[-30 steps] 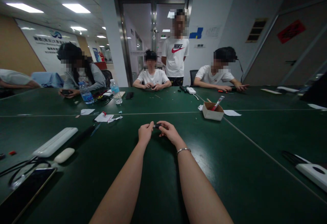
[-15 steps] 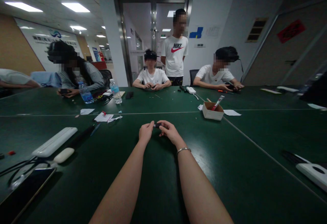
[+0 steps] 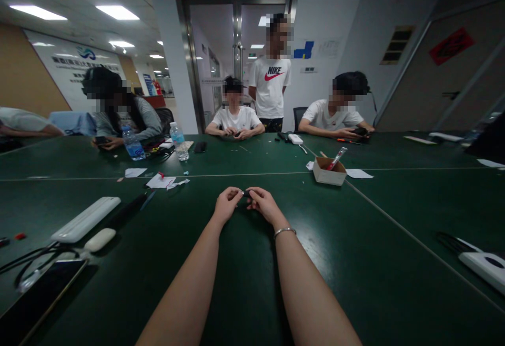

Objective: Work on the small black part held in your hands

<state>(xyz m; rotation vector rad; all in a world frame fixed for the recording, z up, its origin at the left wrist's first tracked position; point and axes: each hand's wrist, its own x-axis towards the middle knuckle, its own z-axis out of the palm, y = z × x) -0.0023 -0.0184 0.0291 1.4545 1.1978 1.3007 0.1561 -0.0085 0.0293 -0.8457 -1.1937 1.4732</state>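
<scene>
Between my hands, just above the green table [image 3: 252, 272], is a small black object with a silvery end [image 3: 246, 194]; its kind is too small to make out. My left hand [image 3: 228, 205] is closed in a pinch at the silvery end on the left. With thumb and fingers, my right hand [image 3: 265, 205] grips the black part from the right, its lower fingers curled. Fingers cover much of the object. A metal bangle [image 3: 284, 232] circles my right wrist.
A small cardboard box [image 3: 329, 176] holding a pen-like item stands ahead right. Paper scraps [image 3: 161, 182] lie ahead left. At left are a white power strip [image 3: 87, 220], a white oval case [image 3: 100, 240] and a phone [image 3: 43, 296]. Two bottles [image 3: 179, 142] stand farther off, near several people.
My left fingers have shifted slightly right and cover more of the silvery end. The right hand has barely moved and still grips the black part.
</scene>
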